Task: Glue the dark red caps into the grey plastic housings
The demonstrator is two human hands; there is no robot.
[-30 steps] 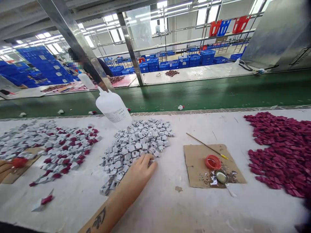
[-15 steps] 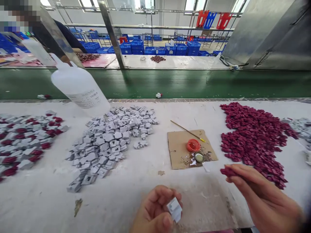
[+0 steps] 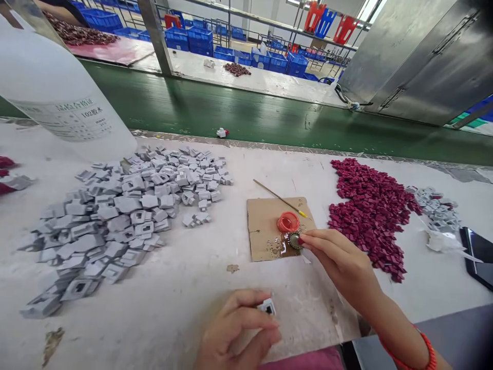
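Note:
My left hand (image 3: 241, 329) pinches a small grey plastic block (image 3: 267, 307) with a dark square hole, low over the front of the table. My right hand (image 3: 342, 259) reaches over the cardboard piece (image 3: 258, 221). Its fingertips are closed on a small dark red piece (image 3: 301, 239), mostly covered by the fingers, right at a bottle cap (image 3: 295, 240) with wet liquid around it. Whether the red piece touches the cap I cannot tell. Just behind the cap stands a red round lid (image 3: 288, 222) with clear liquid inside. A thin brush with a yellow end (image 3: 279, 197) lies across the cardboard's far edge.
A heap of grey blocks (image 3: 127, 205) spreads to the left, a heap of dark red pieces (image 3: 370, 210) to the right. A large white bottle (image 3: 77, 97) stands at the back left. Behind runs a green conveyor belt (image 3: 269, 113). A phone (image 3: 477, 257) lies far right.
My right hand has moved left and forward, carrying the dark red piece from beside the red heap to the bottle cap. My left hand has turned the grey block. The view has shifted and tilted.

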